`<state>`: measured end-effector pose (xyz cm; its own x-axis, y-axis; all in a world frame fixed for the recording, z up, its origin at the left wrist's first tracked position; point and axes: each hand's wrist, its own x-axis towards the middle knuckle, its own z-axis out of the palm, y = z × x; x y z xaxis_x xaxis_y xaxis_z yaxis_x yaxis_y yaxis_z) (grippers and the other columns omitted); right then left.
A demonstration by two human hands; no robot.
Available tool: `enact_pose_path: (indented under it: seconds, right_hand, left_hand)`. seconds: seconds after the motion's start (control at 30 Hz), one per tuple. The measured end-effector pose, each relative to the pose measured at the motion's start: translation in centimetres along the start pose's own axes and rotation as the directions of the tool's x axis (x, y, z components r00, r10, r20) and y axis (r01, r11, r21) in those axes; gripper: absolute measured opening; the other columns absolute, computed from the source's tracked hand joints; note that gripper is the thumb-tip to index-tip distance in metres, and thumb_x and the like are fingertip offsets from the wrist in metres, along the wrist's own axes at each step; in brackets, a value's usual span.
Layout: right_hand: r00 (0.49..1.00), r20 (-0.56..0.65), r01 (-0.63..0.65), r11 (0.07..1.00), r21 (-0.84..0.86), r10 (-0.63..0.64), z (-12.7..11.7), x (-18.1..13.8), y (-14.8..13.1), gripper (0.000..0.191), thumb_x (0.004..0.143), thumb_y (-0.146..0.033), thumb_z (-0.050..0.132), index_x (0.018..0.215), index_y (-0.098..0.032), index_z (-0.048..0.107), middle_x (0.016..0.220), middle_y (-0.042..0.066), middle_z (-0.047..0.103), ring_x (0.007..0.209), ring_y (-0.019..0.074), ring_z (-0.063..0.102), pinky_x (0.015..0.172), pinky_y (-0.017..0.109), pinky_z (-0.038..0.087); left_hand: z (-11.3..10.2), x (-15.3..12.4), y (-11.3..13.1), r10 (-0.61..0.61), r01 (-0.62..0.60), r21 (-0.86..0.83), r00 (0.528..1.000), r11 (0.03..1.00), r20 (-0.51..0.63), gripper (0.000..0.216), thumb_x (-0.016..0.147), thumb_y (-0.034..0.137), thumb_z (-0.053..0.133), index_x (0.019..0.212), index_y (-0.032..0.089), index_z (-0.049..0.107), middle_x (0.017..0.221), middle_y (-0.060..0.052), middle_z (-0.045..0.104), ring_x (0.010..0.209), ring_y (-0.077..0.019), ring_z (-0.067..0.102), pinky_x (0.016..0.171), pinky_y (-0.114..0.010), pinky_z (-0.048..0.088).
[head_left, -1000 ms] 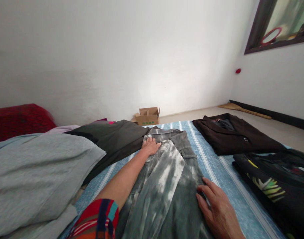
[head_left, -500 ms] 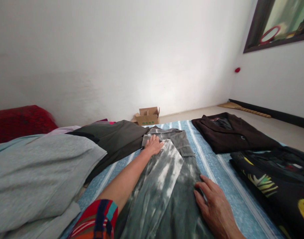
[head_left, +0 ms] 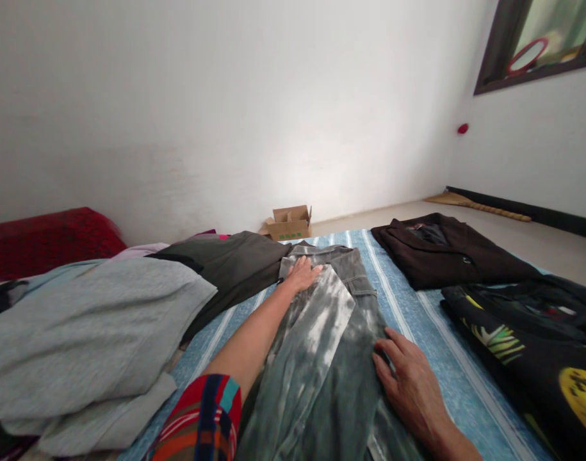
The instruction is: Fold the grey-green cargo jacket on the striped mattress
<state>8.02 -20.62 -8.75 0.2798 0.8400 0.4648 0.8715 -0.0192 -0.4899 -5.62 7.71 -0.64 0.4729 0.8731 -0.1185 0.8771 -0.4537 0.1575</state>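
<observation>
2 flat open hands, left [head_left: 303, 274] and right [head_left: 410, 384], press grey jeans [head_left: 335, 365] near dark jacket [head_left: 441, 256].

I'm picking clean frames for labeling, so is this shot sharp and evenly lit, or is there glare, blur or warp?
Head view: the left hand, the right hand and the grey jeans look sharp; a bright patch glares on the wall above the cardboard box; the window frame leans from wide-angle warp; the red cushion at the left edge looks slightly soft.
</observation>
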Motion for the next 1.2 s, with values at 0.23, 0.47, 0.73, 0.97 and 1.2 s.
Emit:
enact_pose_path:
  seconds: [0.23,0.47,0.73,0.97,1.2]
  right_hand:
    - [1.000,-0.005,0.006,1.000,-0.023,-0.007,-0.5,0.2,-0.2,0.028,0.091,-0.032,0.044,0.097,-0.020,0.069,0.118,0.014,0.061,0.109,0.0266,0.058,0.093,0.043,0.047]
    - [1.000,0.023,0.021,0.999,-0.031,-0.021,-0.9,0.2,0.0,0.030,0.091,-0.034,0.043,0.097,-0.019,0.068,0.118,0.013,0.061,0.109,0.0258,0.057,0.092,0.042,0.046]
    - [0.996,0.091,0.024,0.999,-0.027,-0.022,-1.5,0.5,0.5,0.033,0.091,-0.035,0.042,0.098,-0.017,0.068,0.119,0.015,0.059,0.106,0.0267,0.058,0.093,0.042,0.046]
    - [0.995,0.093,0.021,1.000,-0.005,-0.020,-1.7,0.5,1.2,0.034,0.090,-0.037,0.042,0.099,-0.017,0.068,0.117,0.014,0.060,0.105,0.0262,0.058,0.094,0.041,0.045]
    - [0.995,0.102,0.005,1.000,0.003,-0.006,-1.9,0.5,1.5,0.036,0.089,-0.039,0.041,0.097,-0.018,0.068,0.117,0.013,0.060,0.106,0.0267,0.058,0.093,0.041,0.045]
  left_hand:
    - [-1.9,-5.9,-0.3,0.098,-0.098,0.041,0.995,0.994,-0.017,0.053,0.094,0.047,0.028,0.127,0.009,0.047,0.151,-0.019,0.030,0.141,-0.0254,0.024,0.113,-0.037,0.022]
    - [-1.2,-19.3,0.9,0.278,-0.280,0.015,0.958,0.960,0.072,0.054,0.092,0.048,0.037,0.136,0.017,0.042,0.154,-0.012,0.028,0.143,-0.0264,0.019,0.115,-0.043,0.023]
    - [0.9,-28.4,1.6,0.264,-0.264,-0.021,0.952,0.964,0.154,0.057,0.095,0.047,0.035,0.144,0.018,0.033,0.156,-0.010,0.021,0.145,-0.0234,0.012,0.115,-0.043,0.020]
    - [3.4,-28.5,1.0,0.187,-0.186,-0.023,0.968,0.982,0.168,0.059,0.096,0.049,0.031,0.146,0.018,0.030,0.158,-0.009,0.014,0.145,-0.0223,0.007,0.116,-0.046,0.012]
    - [2.7,-29.6,1.5,0.205,-0.201,-0.051,0.975,0.978,0.088,0.055,0.096,0.047,0.034,0.143,0.020,0.036,0.156,-0.009,0.022,0.145,-0.0228,0.012,0.117,-0.044,0.011]
